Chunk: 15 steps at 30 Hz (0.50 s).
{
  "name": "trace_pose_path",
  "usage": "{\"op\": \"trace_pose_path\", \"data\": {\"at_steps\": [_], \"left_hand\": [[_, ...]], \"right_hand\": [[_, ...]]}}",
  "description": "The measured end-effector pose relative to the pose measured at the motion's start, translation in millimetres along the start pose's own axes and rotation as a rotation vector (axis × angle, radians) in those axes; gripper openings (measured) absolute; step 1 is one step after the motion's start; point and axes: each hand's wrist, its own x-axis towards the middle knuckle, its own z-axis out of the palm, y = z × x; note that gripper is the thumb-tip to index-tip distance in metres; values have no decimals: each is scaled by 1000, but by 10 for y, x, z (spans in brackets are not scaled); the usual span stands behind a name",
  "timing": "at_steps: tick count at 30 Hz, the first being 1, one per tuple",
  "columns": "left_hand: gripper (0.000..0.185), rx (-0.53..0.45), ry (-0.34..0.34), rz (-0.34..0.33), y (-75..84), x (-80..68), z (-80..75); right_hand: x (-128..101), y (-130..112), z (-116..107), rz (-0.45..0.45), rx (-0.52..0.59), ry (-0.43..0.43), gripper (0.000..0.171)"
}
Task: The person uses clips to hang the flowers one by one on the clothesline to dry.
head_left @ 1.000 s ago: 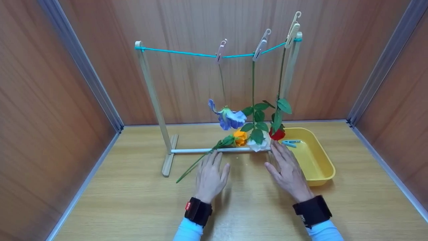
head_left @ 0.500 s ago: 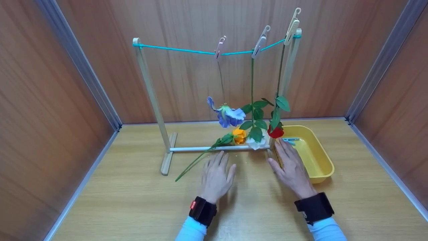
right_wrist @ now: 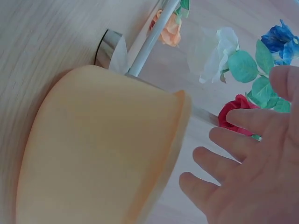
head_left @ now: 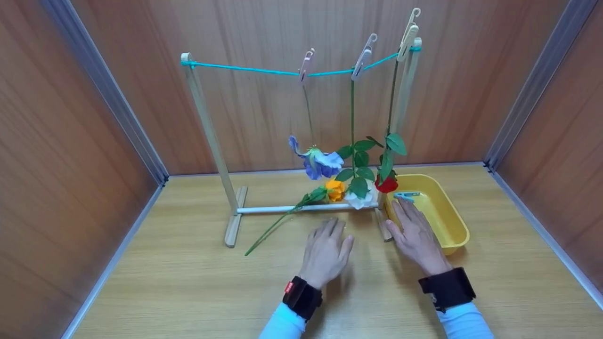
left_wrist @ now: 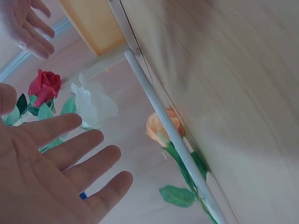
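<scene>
A wooden rack [head_left: 209, 136] carries a teal string [head_left: 254, 70] with three pegs. A blue flower [head_left: 319, 162], a white flower [head_left: 362, 200] and a red rose [head_left: 387, 184] hang head down from them. An orange flower [head_left: 335, 189] lies on the table with its long stem across the rack's white bar [head_left: 282, 208]. My left hand [head_left: 326, 252] hovers flat over the table just before the bar, fingers straight, holding nothing. My right hand [head_left: 414, 235] is spread open at the near left edge of the yellow tray [head_left: 452, 226], fingertips close to a blue peg [head_left: 406, 195].
Wooden walls close in the table on three sides. The tray sits at the right foot of the rack. In the wrist views the white bar [left_wrist: 163, 121] and the tray's outer wall [right_wrist: 103, 149] appear close by.
My left hand has slid to the right along the table, toward the rack's middle. My right hand has edged slightly forward toward the tray.
</scene>
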Motion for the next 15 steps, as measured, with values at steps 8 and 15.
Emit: {"op": "trace_pose_path", "data": {"at_steps": [8,15], "left_hand": [[55,13,-47,21,109,88,68],[57,26,-108,23,208,176,140]], "right_hand": [[9,97,-23,25,35,-17,51],[161,212,-243,175,16,-267,55]]}}
